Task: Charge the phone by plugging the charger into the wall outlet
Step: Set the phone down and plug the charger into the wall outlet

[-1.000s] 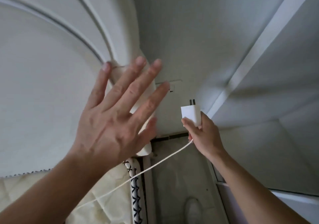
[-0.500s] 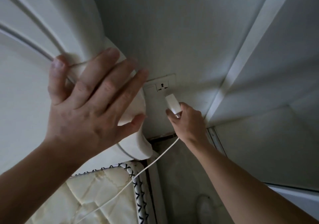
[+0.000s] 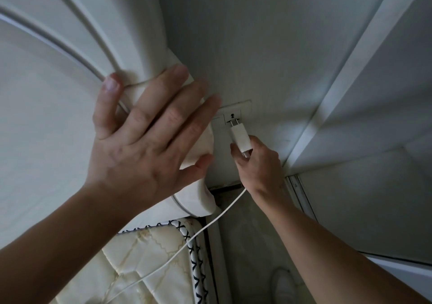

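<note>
Head view: right hand (image 3: 259, 163) pinching charger (image 3: 240, 137), prongs at wall outlet (image 3: 232, 116); left hand (image 3: 145, 140) spread on headboard (image 3: 70, 46); no writing legible.

The scene was dim and grey-toned, with soft daylight falling from the right and brightening the wall (image 3: 292, 46) in patches. Wide-angle distortion bowed the headboard (image 3: 70, 46) and straight trim lines. The shoe (image 3: 284, 285) at the bottom looked blurred.

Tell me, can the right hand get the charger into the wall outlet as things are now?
Probably yes. The right hand holds the charger with its prongs at the wall outlet, and nothing lies between them. The left hand rests on the headboard, beside the outlet.
</note>
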Motion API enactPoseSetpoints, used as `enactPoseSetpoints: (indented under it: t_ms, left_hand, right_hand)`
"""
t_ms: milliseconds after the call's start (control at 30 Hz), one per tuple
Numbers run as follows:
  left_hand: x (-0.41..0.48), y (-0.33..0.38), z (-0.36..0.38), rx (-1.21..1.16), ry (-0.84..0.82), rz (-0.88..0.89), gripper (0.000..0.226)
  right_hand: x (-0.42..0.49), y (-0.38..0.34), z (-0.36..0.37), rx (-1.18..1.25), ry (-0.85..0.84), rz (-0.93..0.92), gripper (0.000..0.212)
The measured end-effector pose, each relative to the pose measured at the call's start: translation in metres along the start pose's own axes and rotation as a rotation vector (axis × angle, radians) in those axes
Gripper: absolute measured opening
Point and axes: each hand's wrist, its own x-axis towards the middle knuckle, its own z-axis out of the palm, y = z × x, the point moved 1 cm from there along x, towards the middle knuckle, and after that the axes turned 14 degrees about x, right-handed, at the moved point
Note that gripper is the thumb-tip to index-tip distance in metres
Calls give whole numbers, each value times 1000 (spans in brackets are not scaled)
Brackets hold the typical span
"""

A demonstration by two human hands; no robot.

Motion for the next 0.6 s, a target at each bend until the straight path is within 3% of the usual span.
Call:
enactPoseSetpoints:
  t_ms: [167,400,600]
  left_hand:
    - [-1,0,3,-41,-14,7,69]
    - [-2,0,1,-14,-15,11,66]
    - [-1,-1,2,-52,-58,11,67]
  right_hand:
    - [1,-2,1,-6,0,-20,29]
    - [-7,1,-1,344,20,-34,38]
    - [-9,6,3,371,14,-82,45]
